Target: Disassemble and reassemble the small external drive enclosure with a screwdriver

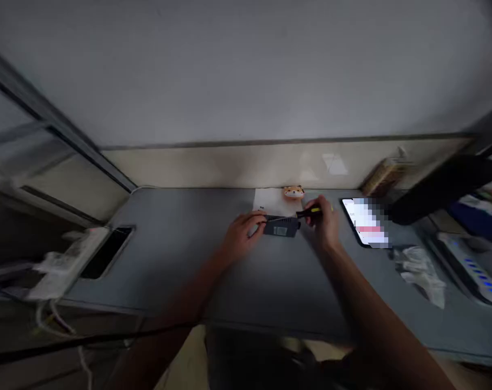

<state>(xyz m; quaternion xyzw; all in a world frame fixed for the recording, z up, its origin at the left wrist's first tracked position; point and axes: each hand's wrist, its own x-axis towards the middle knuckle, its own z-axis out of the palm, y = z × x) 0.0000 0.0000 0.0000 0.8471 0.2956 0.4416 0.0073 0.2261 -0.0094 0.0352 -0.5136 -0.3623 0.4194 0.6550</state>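
A small dark grey box-shaped device (281,226) with vent slots and a pale label lies on the grey desk. My left hand (243,233) grips its left end, fingers over the top edge. In my right hand (325,221) is a screwdriver (310,212) with a black and yellow handle, pointing left along the top edge of the device. Whether its tip touches a screw I cannot tell. Behind the device is a white sheet of paper (270,198) with a few tiny dark bits on it. An orange animal-face figure (293,193) sits at the paper's right corner.
On the right, a lit phone (365,223), a crumpled plastic wrapper (422,273) and a power strip with blue lights (471,271) lie on the desk (168,260). A dark phone (107,253) and a white power strip (67,265) with cables are at the left edge. A wall stands behind.
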